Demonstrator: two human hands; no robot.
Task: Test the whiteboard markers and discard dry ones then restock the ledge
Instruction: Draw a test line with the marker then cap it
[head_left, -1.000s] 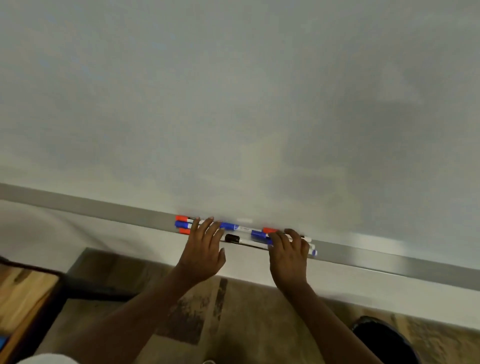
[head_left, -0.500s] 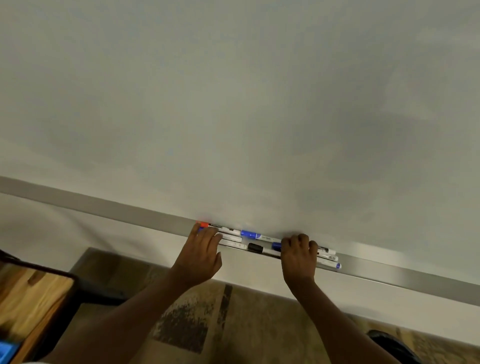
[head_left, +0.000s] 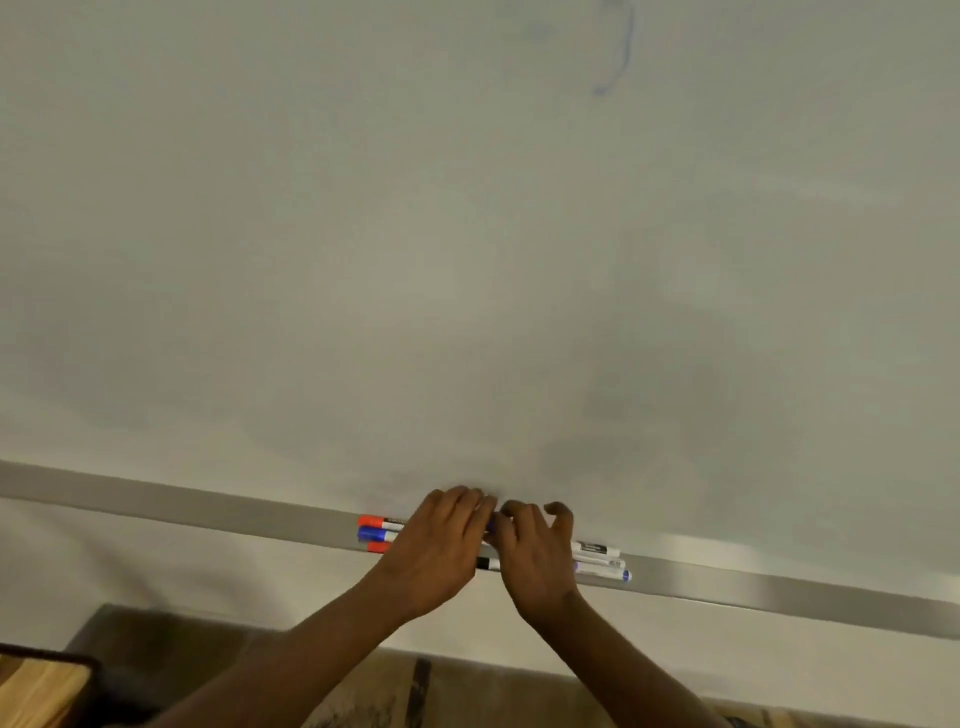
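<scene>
Markers (head_left: 379, 533) lie lengthwise along the ledge (head_left: 208, 512), caps leftward; left hand (head_left: 441, 551) fingers rest flat, right hand (head_left: 535, 558) fingers curl, grasp unclear.

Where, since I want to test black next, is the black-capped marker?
In the head view the black-capped white marker lies along the front edge of the grey metal ledge, low centre, its cap showing between the left hand and right hand.

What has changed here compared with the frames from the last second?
Both hands slid inward along the ledge: the left hand and right hand now meet over the middle of the markers. Whether either grips one is unclear. The markers stayed on the ledge, red and blue caps at the left end.
</scene>
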